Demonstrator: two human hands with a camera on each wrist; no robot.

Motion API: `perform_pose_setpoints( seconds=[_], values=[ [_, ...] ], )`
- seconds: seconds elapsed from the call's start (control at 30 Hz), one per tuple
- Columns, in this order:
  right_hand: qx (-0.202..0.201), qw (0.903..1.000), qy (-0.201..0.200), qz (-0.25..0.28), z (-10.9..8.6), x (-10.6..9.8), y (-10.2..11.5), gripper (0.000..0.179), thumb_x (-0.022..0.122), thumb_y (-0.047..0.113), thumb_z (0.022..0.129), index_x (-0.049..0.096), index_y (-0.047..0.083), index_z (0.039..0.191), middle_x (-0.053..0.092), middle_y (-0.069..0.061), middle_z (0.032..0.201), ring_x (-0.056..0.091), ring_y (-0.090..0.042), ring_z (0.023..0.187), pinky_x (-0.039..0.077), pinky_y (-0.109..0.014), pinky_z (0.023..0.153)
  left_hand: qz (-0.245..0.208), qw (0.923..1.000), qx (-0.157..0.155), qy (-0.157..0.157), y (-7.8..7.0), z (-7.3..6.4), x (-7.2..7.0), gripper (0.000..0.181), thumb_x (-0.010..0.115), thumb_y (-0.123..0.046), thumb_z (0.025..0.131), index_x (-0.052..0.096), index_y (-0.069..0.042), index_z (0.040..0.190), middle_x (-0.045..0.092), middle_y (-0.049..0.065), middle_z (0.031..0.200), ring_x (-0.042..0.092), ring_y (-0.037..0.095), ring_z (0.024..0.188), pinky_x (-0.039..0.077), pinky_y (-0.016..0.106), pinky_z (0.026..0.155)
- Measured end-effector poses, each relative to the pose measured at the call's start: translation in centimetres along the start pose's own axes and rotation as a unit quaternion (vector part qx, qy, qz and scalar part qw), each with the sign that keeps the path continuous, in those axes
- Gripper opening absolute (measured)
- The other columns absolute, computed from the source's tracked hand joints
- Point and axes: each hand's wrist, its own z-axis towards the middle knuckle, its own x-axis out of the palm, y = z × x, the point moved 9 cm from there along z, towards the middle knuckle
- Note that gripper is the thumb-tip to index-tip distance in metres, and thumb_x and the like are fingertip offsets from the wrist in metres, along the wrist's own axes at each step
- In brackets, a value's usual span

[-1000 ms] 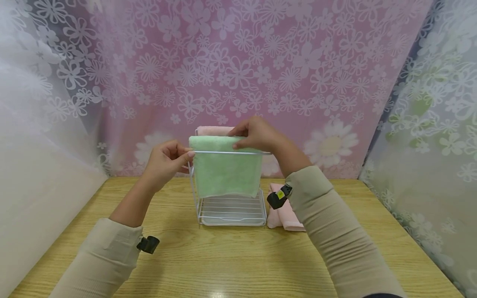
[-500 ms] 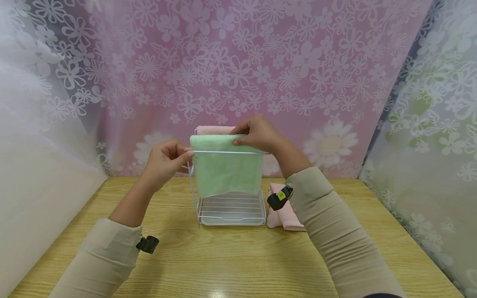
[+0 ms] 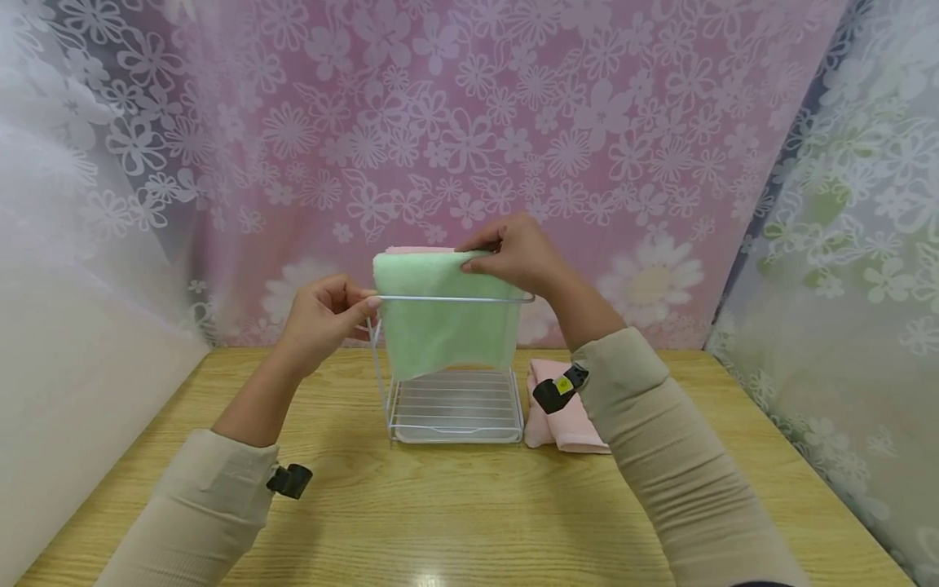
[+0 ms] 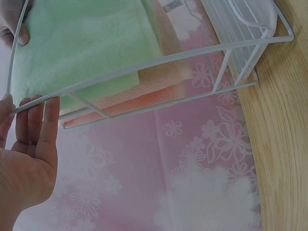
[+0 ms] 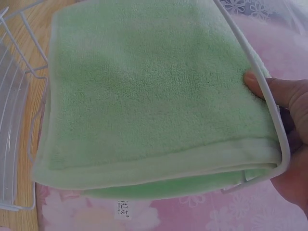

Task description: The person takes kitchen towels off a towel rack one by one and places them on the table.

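Observation:
In the head view, a folded light green towel (image 3: 451, 334) hangs inside the upper part of a white wire rack (image 3: 456, 429), behind its front top bar. My right hand (image 3: 522, 254) pinches the towel's top fold near its right end, thumb in front. My left hand (image 3: 323, 320) grips the rack's upper left corner between thumb and fingers. The left wrist view shows those fingers (image 4: 49, 122) on the wire. Behind the green towel is a pink towel (image 3: 420, 249), mostly hidden. From the right wrist side, the green towel (image 5: 154, 91) shows several folded layers.
Right of the rack, a folded pink towel (image 3: 568, 425) lies on the wooden table (image 3: 440, 514), partly behind my right forearm. A slatted shelf with a pale tray forms the rack's base. Flowered curtains (image 3: 469, 106) stand at the back and sides.
My right hand has moved up and slightly right, raising the green towel, so its lower edge sits higher and more of the base shows. My left hand stays at the rack corner.

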Motion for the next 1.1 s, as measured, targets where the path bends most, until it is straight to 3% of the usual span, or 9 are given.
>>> perform_pose_setpoints(
  seconds=[0.33,0.8,1.1],
  values=[
    [-0.011,0.9997,-0.009,-0.02,-0.8,-0.8,0.8,0.017,0.081,0.014,0.082,0.079,0.011,0.098,0.074,-0.002,0.091,0.063,-0.016,0.072,0.046,-0.026,0.058,0.002,1.0,0.006,0.001,-0.1,-0.1,0.1,0.02,0.066,-0.008,0.094,0.059,0.01,0.09,0.068,0.004,0.077,0.069,0.027,0.072,0.061,0.037,0.065],
    [-0.055,0.9982,-0.003,-0.024,-2.3,-1.2,2.5,0.019,0.081,0.009,0.081,0.078,0.007,0.1,0.074,-0.005,0.094,0.066,-0.016,0.079,0.055,-0.027,0.067,0.006,1.0,0.005,0.004,-0.3,-0.1,0.1,0.02,0.066,-0.008,0.094,0.058,0.01,0.09,0.067,0.003,0.076,0.068,0.025,0.071,0.061,0.036,0.065],
    [-0.082,0.9966,0.001,-0.007,-3.1,-1.4,3.2,0.018,0.081,0.005,0.08,0.078,0.005,0.098,0.073,-0.006,0.093,0.065,-0.018,0.081,0.057,-0.028,0.073,0.015,0.9998,0.011,0.003,-0.4,-0.1,0.1,0.021,0.066,-0.008,0.094,0.057,0.009,0.086,0.065,0.021,0.08,0.067,0.02,0.068,0.061,0.034,0.064]
  ],
)
